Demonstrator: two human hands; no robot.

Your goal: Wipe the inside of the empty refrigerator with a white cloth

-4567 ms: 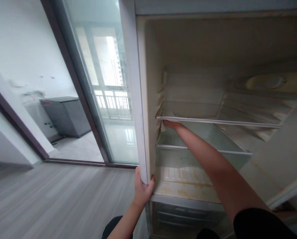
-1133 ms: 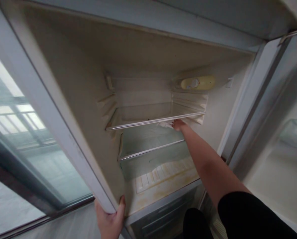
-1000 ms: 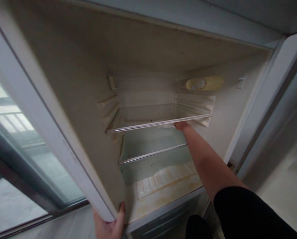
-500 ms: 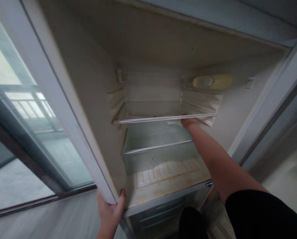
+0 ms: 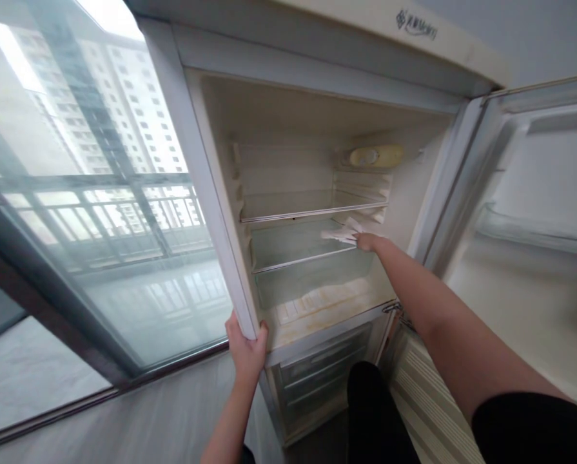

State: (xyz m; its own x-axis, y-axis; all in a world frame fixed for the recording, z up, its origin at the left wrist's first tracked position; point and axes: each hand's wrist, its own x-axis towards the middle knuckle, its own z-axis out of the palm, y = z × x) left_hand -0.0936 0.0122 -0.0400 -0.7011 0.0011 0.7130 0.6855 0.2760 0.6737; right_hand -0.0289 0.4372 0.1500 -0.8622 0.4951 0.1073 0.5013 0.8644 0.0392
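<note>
An open fridge (image 5: 205,167) with yellowed inner walls stands in front of me. My left hand (image 5: 245,348) is closed round the lower front edge of its left side wall. My right hand (image 5: 368,242) reaches inside and pinches a white cloth (image 5: 342,232), held just below the front right end of the upper glass shelf (image 5: 298,205). A second glass shelf (image 5: 293,251) lies under the cloth. The stained floor (image 5: 317,309) of the compartment is below that.
The fridge door (image 5: 534,245) stands open on the right, with a rack on its inside. A yellowish control dial (image 5: 376,155) sits high on the back right. Drawers (image 5: 317,370) fill the lower section. A glass sliding door (image 5: 75,212) and balcony lie left.
My right hand has come out from under the upper shelf's edge and dropped a little, with the cloth now showing clearly. My view has pulled back and swung up. My left hand keeps its grip.
</note>
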